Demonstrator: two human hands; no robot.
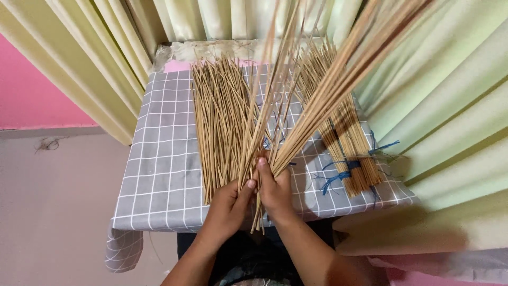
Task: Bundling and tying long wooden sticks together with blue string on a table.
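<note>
Both hands meet over the near edge of a small table (159,175) covered in grey checked cloth. The left hand (228,204) and right hand (275,188) each grip thin bamboo sticks (312,100) fanning upward. A loose stick pile (219,122) and blue-tied bundles (352,153) lie on the cloth.

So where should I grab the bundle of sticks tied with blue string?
Probably around the blue string on the tied bundle, coming from the right side. The binding keeps the sticks tight there, while the far ends fan out. Both hands, left hand and right hand, hold loose sticks.
</note>
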